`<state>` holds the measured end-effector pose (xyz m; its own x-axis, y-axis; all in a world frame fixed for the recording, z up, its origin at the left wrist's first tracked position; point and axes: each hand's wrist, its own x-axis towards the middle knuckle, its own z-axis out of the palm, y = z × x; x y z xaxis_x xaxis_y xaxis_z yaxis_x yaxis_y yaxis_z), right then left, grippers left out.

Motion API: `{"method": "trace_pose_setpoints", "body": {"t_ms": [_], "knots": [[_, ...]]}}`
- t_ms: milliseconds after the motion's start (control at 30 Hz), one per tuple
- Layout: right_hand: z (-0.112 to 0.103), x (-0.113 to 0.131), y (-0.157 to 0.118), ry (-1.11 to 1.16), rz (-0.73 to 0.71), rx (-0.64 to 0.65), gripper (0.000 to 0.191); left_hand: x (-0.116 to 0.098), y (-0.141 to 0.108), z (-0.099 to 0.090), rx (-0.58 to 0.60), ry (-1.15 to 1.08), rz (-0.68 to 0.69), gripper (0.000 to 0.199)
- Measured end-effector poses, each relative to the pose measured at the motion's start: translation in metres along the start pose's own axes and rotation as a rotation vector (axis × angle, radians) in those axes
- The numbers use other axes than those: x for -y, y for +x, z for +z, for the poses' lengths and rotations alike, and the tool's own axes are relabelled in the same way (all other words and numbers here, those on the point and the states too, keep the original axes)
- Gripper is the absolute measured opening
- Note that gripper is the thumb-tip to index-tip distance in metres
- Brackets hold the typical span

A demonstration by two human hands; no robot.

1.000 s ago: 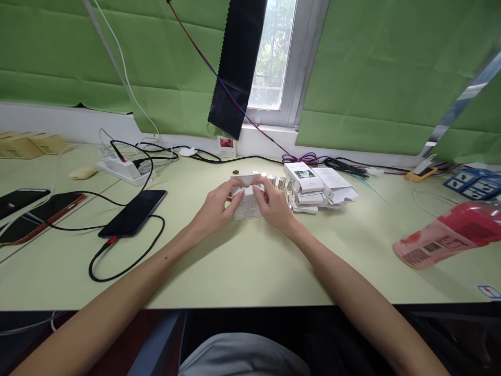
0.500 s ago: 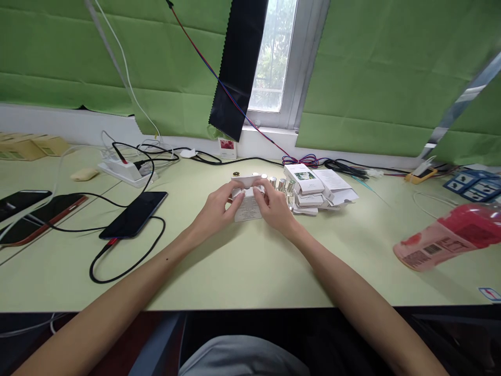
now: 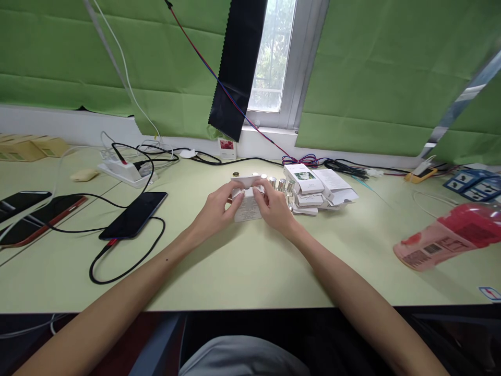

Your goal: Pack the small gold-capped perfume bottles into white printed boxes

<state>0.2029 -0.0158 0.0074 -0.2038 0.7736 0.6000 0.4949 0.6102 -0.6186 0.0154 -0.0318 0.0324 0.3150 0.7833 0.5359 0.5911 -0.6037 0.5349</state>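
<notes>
Between my two hands, a small white cardboard box with fine print on its near face stands on the table. My left hand grips its left side, thumb on the printed face. From the right, my right hand holds it the same way, fingers curled over the top. A white flap rises at the upper edge of the box. Several small glass bottles with silver caps stand just behind and beside my right hand, partly hidden by it. A round gold-coloured piece shows behind the flap.
Right of the bottles lies a pile of white boxes. A phone with a black cable lies to the left, near a white power strip. A pink-red bottle lies at the right. Cables run along the wall.
</notes>
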Motion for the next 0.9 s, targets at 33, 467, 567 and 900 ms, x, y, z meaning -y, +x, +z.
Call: {"method": "trace_pose_setpoints", "body": {"t_ms": [33,467,567,900], "knots": [[0.0001,-0.0001,0.0000,0.003,-0.003,-0.002,0.019,-0.0003,0.0000,-0.0002,0.002,0.000,-0.001,0.030],[-0.0004,0.0007,-0.0001,0.011,0.002,-0.003,0.019,-0.0014,-0.0001,-0.0016,0.038,-0.014,-0.011,0.032],[-0.0003,0.0005,-0.0002,0.022,-0.004,-0.003,0.018,-0.0014,0.0002,-0.0021,0.048,-0.008,-0.010,0.032],[-0.0006,0.0010,0.0002,-0.002,0.007,0.001,0.019,-0.0015,0.0006,-0.0020,0.047,0.000,-0.001,0.034]]}}
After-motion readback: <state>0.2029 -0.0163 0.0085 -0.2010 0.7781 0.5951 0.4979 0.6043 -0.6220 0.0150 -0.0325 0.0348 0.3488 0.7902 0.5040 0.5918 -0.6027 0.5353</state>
